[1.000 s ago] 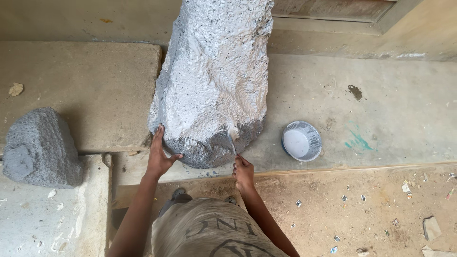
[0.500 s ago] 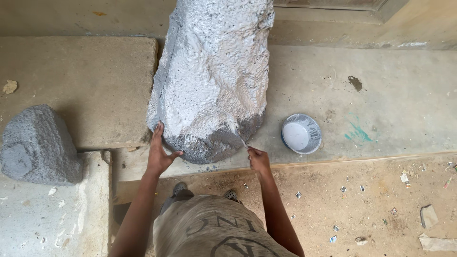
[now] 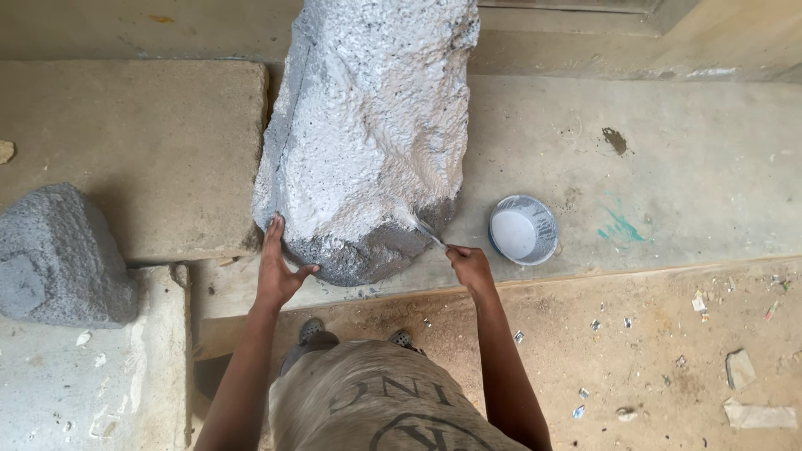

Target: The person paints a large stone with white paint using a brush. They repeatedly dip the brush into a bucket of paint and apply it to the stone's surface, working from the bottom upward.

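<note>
A big rough stone (image 3: 368, 125) stands on a concrete ledge, mostly coated white, with its lower end still dark grey. My left hand (image 3: 277, 271) rests flat and spread against the stone's lower left side. My right hand (image 3: 469, 266) grips a small paintbrush (image 3: 424, 230) whose white bristles touch the lower right edge of the stone, where white meets grey. A round bowl of white paint (image 3: 523, 230) sits on the ledge just right of that hand.
A smaller unpainted grey stone (image 3: 54, 259) sits at the left. A concrete slab (image 3: 134, 150) lies behind it. The sandy floor (image 3: 668, 359) at the lower right holds scattered scraps and litter. My feet in sandals (image 3: 313, 331) stand below the ledge.
My right hand moved out to the right, away from the stone's underside, then brought the brush up onto the stone's lower right edge. The left hand stayed pressed on the stone.
</note>
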Demonstrator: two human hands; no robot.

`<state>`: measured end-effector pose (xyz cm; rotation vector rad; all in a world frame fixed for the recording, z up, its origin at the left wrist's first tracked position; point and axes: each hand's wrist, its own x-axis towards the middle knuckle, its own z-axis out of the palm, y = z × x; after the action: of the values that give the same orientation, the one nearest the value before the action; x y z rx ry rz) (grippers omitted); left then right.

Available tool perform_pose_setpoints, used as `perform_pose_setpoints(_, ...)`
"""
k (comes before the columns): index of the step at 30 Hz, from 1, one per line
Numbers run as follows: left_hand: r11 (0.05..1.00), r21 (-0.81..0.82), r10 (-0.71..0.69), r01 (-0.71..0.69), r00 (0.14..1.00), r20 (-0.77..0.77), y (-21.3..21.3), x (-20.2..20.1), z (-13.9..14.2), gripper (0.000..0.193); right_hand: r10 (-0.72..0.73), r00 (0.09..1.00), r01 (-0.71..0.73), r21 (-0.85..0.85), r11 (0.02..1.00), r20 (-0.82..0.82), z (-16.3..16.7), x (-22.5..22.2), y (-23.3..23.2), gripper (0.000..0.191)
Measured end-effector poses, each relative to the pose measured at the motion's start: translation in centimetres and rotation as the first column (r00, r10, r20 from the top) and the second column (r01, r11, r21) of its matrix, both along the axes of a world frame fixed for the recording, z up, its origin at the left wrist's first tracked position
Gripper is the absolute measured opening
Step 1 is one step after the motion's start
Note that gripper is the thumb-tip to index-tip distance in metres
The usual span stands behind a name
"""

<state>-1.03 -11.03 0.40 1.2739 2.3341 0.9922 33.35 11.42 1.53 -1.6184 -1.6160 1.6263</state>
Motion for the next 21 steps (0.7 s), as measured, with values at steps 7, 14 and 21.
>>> perform_pose_setpoints(7, 0.999, 0.03, -0.01, 0.01, 1.0, -0.024, -0.5, 0.4, -0.9, 0.133, 0.226, 0.973, -0.226, 0.0, 0.974, 0.052, -1.2, -0.8, -2.1, 0.032)
perform_pose_setpoints(14, 0.999, 0.038, 0.008, -0.009, 1.0, 0.004, -0.4, 0.4, 0.0, 0.132, 0.11, 0.959, -0.149, 0.138, 0.979, 0.261, 0.2, -0.4, -2.1, 0.03)
perform_pose_setpoints(21, 0.999, -0.042, 0.012, -0.013, 1.0, -0.007, -0.2, 0.9, 0.6, 0.134, 0.128, 0.987, -0.128, -0.007, 0.992, 0.097, 1.1, 0.0, -1.7, 0.031)
